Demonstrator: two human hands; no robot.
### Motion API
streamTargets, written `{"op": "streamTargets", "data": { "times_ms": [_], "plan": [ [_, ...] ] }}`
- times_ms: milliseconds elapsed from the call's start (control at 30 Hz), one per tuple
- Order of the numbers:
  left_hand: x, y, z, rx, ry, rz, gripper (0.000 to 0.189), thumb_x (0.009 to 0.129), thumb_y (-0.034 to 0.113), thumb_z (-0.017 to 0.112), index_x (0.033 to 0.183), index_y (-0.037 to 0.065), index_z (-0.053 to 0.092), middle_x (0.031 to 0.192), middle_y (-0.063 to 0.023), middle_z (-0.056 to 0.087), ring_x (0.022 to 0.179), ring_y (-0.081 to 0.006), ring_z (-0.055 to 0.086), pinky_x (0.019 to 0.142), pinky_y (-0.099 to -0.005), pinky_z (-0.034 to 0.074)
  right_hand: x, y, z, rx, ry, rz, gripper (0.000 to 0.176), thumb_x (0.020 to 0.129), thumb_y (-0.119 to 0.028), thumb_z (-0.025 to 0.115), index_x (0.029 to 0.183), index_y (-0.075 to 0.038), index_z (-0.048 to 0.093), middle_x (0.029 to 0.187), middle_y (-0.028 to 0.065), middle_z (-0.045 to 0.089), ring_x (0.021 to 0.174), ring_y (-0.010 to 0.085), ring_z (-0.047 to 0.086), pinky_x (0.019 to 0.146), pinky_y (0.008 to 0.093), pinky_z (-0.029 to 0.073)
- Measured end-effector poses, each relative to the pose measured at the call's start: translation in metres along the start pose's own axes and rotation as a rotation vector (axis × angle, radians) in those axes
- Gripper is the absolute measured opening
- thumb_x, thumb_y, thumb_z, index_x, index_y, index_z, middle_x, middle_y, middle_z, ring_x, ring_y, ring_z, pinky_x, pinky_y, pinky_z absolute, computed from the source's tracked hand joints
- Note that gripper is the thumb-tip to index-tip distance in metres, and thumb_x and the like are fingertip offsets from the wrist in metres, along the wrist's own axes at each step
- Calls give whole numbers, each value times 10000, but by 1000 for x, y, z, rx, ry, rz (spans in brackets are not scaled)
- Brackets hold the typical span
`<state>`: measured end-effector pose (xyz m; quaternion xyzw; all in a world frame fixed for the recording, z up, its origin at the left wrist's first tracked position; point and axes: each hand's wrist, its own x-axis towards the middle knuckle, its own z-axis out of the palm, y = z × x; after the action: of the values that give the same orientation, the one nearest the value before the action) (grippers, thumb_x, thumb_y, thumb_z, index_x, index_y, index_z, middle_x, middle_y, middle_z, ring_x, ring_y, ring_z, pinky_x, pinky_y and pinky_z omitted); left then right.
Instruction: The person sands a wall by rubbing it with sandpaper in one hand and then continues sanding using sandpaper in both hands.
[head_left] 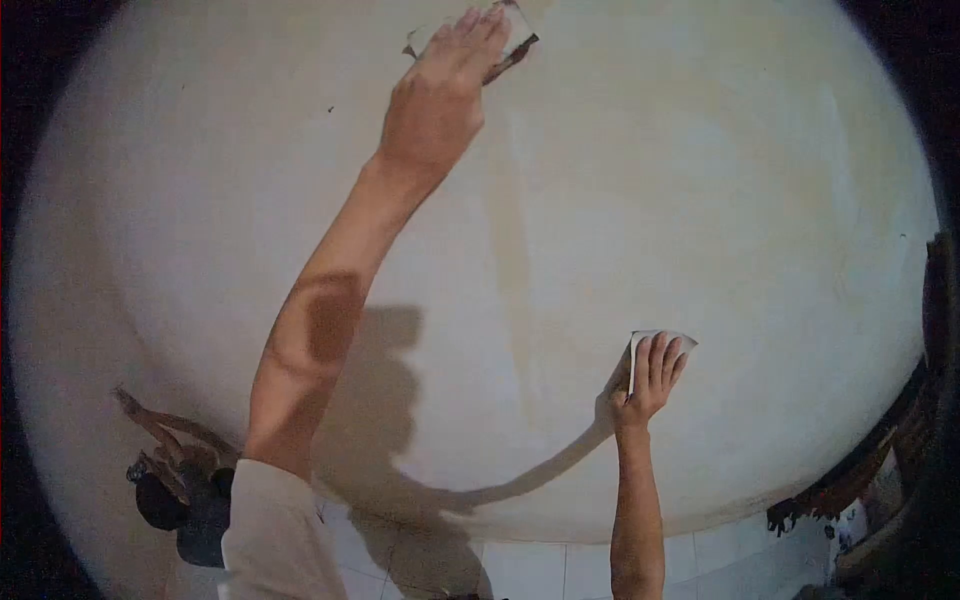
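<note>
High on a pale wall [620, 200], my left hand [440, 95] presses a whitish sheet with dark, ragged edges [520, 38] against the surface, its fingers lying over the sheet. Lower and to the right, my right hand [652, 380] holds a folded whitish sheet [640, 342] on the wall, fingers stretched over it and the thumb at its left edge. The wall shows faint yellowish streaks between the two hands. Shadows of a head and an arm fall on the wall.
Another person [175, 495] in dark clothing is at the lower left, arms raised near the wall. Pale tiles [525, 570] run along the bottom. Dark, ragged items [850, 490] stand at the lower right.
</note>
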<state>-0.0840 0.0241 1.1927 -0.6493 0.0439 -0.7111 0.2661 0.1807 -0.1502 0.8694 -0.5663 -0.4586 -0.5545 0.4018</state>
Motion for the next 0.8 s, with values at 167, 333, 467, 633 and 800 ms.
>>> {"op": "streamTargets", "data": {
  "times_ms": [167, 333, 467, 633, 800],
  "plan": [
    [-42, -35, -3, 304, 23, -212, 402, 947, 19, 489, 1345, 63, 533, 1363, -140, 545, 1312, -312, 468, 1104, -396, 388, -1, 3, 1, -23, -9, 13, 778, 990, -603, 152, 1303, -35, 582, 1417, 174, 500, 1398, 411, 332, 1151, 584, 165],
    [-92, -27, -40, 154, -104, -260, 499, 852, -102, 524, 1328, 46, 537, 1394, -140, 518, 1310, -305, 474, 1085, -408, 415, -2, 3, 3, -24, -2, 4, 770, 991, -599, 159, 1303, -36, 583, 1415, 167, 505, 1394, 409, 341, 1151, 582, 166],
    [-114, -24, -45, 267, -21, -378, 583, 821, -168, 486, 1350, 72, 533, 1397, -134, 517, 1316, -292, 470, 1118, -408, 379, -3, 6, 5, -21, 24, 1, 767, 991, -600, 173, 1279, -31, 600, 1396, 169, 523, 1374, 413, 375, 1148, 587, 175],
    [-121, -49, -66, 196, -24, -425, 550, 833, -157, 455, 1327, 63, 555, 1408, -138, 505, 1318, -289, 468, 1105, -385, 395, -2, 5, 6, -46, 10, 11, 757, 995, -592, 185, 1248, -26, 618, 1377, 180, 538, 1359, 417, 396, 1139, 595, 194],
    [-133, -39, -71, 218, -123, -373, 544, 822, -150, 458, 1317, 51, 559, 1380, -162, 525, 1309, -306, 476, 1079, -392, 419, -7, 7, 8, -118, -27, 49, 713, 1009, -538, 191, 1256, -17, 611, 1381, 188, 532, 1362, 418, 393, 1141, 590, 197]
  ]
}}
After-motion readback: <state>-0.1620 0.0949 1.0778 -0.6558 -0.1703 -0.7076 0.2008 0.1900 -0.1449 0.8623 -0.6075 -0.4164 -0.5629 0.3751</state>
